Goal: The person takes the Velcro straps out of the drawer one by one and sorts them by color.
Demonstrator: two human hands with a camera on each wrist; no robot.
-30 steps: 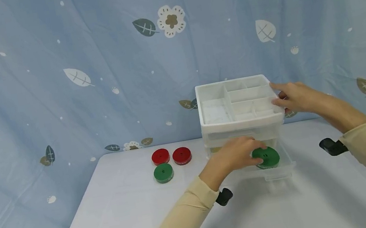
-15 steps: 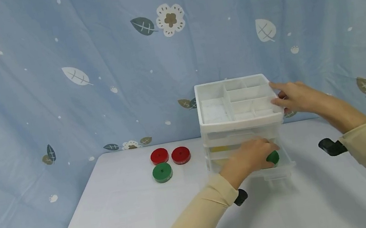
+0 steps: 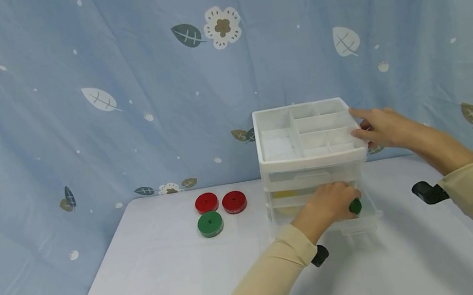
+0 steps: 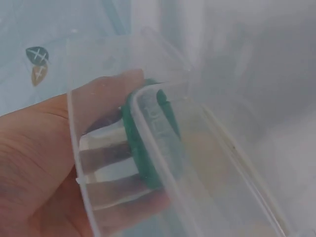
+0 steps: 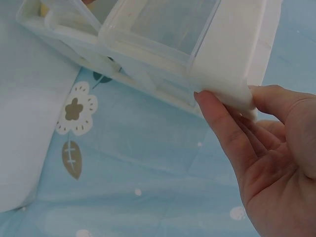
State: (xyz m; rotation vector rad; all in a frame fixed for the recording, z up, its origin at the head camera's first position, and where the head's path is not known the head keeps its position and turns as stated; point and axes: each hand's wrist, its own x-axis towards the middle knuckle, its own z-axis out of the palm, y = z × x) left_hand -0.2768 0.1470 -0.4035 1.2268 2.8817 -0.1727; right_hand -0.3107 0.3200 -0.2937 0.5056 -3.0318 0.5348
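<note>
A white plastic drawer unit (image 3: 314, 161) with a compartmented top tray stands at the back of the table, its clear bottom drawer (image 3: 370, 219) pulled out. Inside that drawer my left hand (image 3: 327, 205) holds a green ribbon roll (image 3: 355, 207), mostly covered by the hand in the head view. Through the clear drawer wall, the left wrist view shows the roll (image 4: 143, 140) tilted on edge between thumb and fingers. My right hand (image 3: 386, 128) grips the unit's upper right rim; in the right wrist view, thumb and fingers (image 5: 229, 133) pinch the white top corner.
Two red rolls (image 3: 206, 202) and another green roll (image 3: 210, 224) lie on the white table (image 3: 165, 284), left of the unit. Something yellow (image 3: 284, 194) shows through a drawer front. A blue patterned curtain (image 3: 136, 80) hangs behind.
My left hand has moved right and deeper over the open bottom drawer with the green ribbon roll, which has turned from flat to tilted. The right hand stays on the rim.
</note>
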